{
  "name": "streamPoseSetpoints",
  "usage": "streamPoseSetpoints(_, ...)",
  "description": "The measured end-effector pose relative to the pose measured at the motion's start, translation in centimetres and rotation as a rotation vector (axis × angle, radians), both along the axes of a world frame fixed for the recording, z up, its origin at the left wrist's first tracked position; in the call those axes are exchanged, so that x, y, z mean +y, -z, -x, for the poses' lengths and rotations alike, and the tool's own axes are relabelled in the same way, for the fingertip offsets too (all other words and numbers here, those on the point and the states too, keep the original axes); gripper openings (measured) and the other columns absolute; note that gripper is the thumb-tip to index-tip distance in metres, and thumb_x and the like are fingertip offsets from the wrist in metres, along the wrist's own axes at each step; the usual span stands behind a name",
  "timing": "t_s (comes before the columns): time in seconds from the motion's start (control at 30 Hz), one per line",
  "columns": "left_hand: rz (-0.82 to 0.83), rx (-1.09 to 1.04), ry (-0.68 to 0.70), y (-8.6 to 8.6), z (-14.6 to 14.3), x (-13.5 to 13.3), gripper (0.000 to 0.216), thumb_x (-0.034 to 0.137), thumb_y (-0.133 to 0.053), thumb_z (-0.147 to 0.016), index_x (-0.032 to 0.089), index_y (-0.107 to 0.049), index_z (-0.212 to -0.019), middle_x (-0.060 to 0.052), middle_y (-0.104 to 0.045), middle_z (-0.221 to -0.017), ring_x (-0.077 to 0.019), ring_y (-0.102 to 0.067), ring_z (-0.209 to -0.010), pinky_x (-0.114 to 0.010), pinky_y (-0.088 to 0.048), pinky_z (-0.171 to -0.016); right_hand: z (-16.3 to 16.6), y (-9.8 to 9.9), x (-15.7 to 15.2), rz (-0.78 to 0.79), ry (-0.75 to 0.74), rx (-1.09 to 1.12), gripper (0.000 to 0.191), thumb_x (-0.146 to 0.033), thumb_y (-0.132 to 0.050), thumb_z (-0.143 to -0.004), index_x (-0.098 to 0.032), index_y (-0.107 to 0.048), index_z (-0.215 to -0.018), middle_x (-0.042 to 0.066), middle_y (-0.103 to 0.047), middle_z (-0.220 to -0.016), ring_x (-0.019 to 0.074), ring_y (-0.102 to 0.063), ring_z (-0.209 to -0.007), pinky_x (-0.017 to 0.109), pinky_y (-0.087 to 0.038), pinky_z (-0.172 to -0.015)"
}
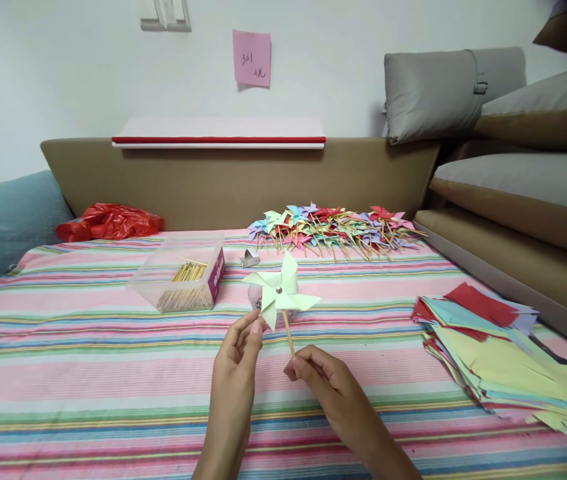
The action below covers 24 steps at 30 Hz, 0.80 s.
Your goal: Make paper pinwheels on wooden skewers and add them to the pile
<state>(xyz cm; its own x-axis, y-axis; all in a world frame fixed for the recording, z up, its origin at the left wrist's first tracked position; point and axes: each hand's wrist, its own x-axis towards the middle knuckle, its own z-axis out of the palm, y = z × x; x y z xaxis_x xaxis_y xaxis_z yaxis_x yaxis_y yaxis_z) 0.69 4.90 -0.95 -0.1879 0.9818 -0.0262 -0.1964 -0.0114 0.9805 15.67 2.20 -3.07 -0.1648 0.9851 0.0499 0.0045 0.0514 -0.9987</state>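
Note:
A pale green paper pinwheel (288,283) with a metal pin at its centre stands upright on a thin wooden stick. My right hand (326,380) is closed around the lower end of that stick. At the lower left blade is my left hand (238,353), its fingers curled and the thumb close to the index finger; the fingertips appear to touch the paper edge. Behind the pinwheel, partly covered by it, sits a small clear container (255,295) with tiny metallic pieces. A small open box (250,258) lies just beyond.
A clear plastic box (146,283) of wooden sticks is at the left. Many finished pinwheels (333,230) are heaped at the back. To the right are cut coloured papers (513,363) and dark scissors (558,357), beside stacked cushions (518,233). A red plastic bag (113,221) lies back left.

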Motion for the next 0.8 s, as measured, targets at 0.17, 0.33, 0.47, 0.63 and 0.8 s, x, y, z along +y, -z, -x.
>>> streamPoseSetpoints(0.17,-0.01,0.03,0.032,0.01,0.78,0.39,0.028,0.04,-0.08,-0.078,0.019,-0.074,-0.095,-0.004,-0.076,-0.089,-0.023,-0.069,-0.098,-0.03,-0.049,-0.09,-0.01,-0.08,-0.18,-0.004,-0.005,-0.026,0.033,-0.046,-0.05,-0.099,-0.02,-0.064,-0.085,0.002,-0.064,-0.086,0.0195,-0.059,-0.089,0.031,-0.045,-0.084)
streamPoseSetpoints(0.33,-0.02,0.06,0.052,0.5,0.76,0.41,0.025,0.042,-0.079,-0.078,0.02,-0.073,-0.088,-0.001,-0.074,-0.082,-0.0187,-0.068,-0.087,-0.025,-0.05,-0.081,-0.09,-0.01,-0.17,0.009,-0.019,-0.028,0.033,-0.047,-0.051,-0.098,-0.019,-0.064,-0.086,0.003,-0.064,-0.087,0.0195,-0.061,-0.09,0.03,-0.046,-0.085)
streamPoseSetpoints(0.47,-0.028,0.052,0.076,0.53,0.66,0.37,0.024,0.042,-0.079,-0.078,0.02,-0.072,-0.085,0.0,-0.073,-0.081,-0.017,-0.067,-0.086,-0.023,-0.05,-0.08,0.05,0.32,-0.21,0.001,-0.024,-0.023,0.032,-0.047,-0.05,-0.099,-0.02,-0.063,-0.087,0.002,-0.063,-0.087,0.0189,-0.059,-0.089,0.03,-0.045,-0.084)
streamPoseSetpoints(0.63,-0.019,0.058,0.115,0.17,0.54,0.28,0.024,0.042,-0.077,-0.08,0.019,-0.07,-0.086,-0.001,-0.072,-0.081,-0.017,-0.066,-0.086,-0.023,-0.049,-0.081,0.23,0.54,-0.11,-0.015,-0.02,-0.013,0.032,-0.047,-0.05,-0.099,-0.02,-0.062,-0.086,0.002,-0.062,-0.085,0.0181,-0.059,-0.087,0.029,-0.045,-0.082)
streamPoseSetpoints(0.8,-0.003,0.078,0.293,0.3,0.0,0.26,0.024,0.042,-0.074,-0.083,0.019,-0.068,-0.083,0.0,-0.069,-0.075,-0.0154,-0.063,-0.074,-0.023,-0.049,-0.068,0.27,0.8,0.11,-0.034,-0.022,0.011,0.032,-0.046,-0.051,-0.099,-0.02,-0.063,-0.085,0.002,-0.061,-0.084,0.0178,-0.058,-0.085,0.029,-0.045,-0.081)
